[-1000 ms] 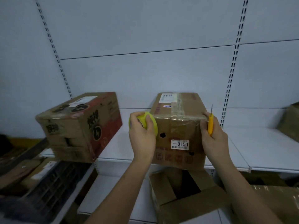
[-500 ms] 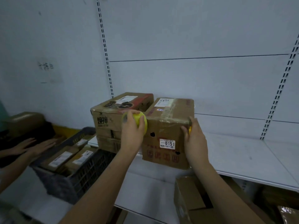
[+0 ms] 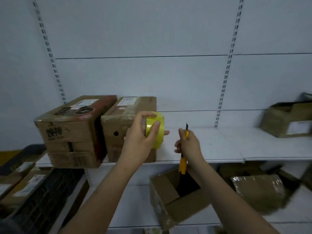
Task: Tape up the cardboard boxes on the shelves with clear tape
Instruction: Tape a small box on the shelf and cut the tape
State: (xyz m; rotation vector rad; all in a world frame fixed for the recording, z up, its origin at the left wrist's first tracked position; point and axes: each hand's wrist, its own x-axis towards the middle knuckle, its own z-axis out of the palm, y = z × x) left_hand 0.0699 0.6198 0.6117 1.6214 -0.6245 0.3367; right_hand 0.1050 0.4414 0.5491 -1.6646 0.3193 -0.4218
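Two closed cardboard boxes sit side by side on the white shelf [image 3: 219, 146] at the left middle of the frame. The printed box [image 3: 70, 132] on the far left has dark lettering on its front and a red side, and it juts out over the shelf edge. The plain box [image 3: 118, 125] touches it on the right; it carries a white label on top and glossy clear tape across its upper edge, with a round hole in its front face.

In front of the plain box's right half, the left hand [image 3: 140, 141] grips a roll of tape [image 3: 156, 130] that looks yellow, fingers and thumb curled round its rim. Just to the right, apart from the boxes, the right hand [image 3: 190, 146] is wrapped round a yellow utility knife [image 3: 183, 163], blade pointing up and the handle running down below the fist.

Below the hands, at lower centre, an open box [image 3: 168, 200] stands with flaps up; its inside is dark and I cannot tell what it holds. At lower left a dark crate [image 3: 47, 196] holds flat labelled packages [image 3: 28, 184]. At far right on the shelf sits another box [image 3: 287, 119] with its top loosely open, contents hidden. Under it, at lower right, a tape-wrapped parcel [image 3: 258, 190] lies on the lower shelf.
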